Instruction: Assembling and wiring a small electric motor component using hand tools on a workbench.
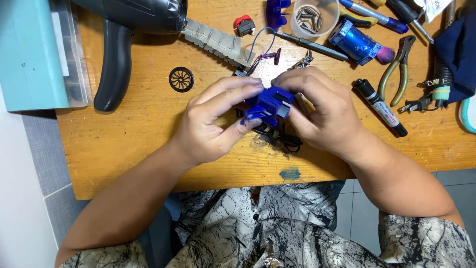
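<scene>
The fingertips of the left hand (210, 121) and the right hand (320, 116) pinched a small blue plastic part (269, 105) from either side, both hands closed on it just above the wooden table (129, 149). The part was a bright, glossy blue, blocky, with an open squarish recess on top and a thin prong jutting toward the left thumb. Beneath it lay tangled black wires (285, 141). A little black spoked wheel (181, 79) sat near the left hand, a black marker (381, 106) and pliers (396, 69) right of the right hand, and a dark hair dryer (124, 30) farther up.
</scene>
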